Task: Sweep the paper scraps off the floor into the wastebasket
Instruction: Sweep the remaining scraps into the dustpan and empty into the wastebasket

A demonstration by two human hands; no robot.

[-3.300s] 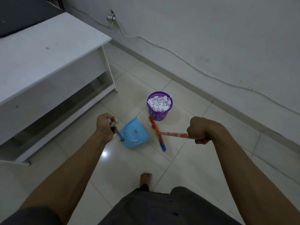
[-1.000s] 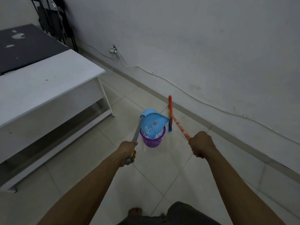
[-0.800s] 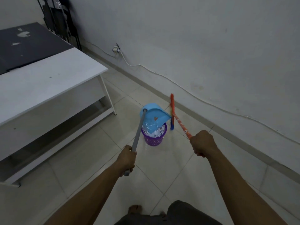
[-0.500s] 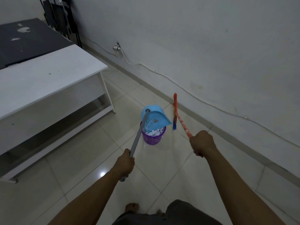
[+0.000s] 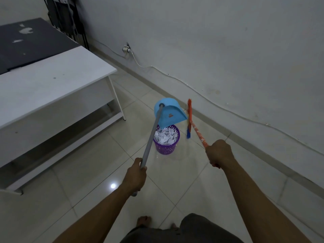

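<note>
We grip dustpan handle in left hand, tipped over basket; right hand clamps broom.

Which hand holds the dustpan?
The left hand, gripping the grey handle of the blue dustpan tipped over the wastebasket; the right hand grips the orange broom.

Reaches both bare arms forward, nearly straight. Grips pole in left hand, with fingers curled round its near end. Clenches right hand round broom handle, knuckles up, farther out than left.
</note>
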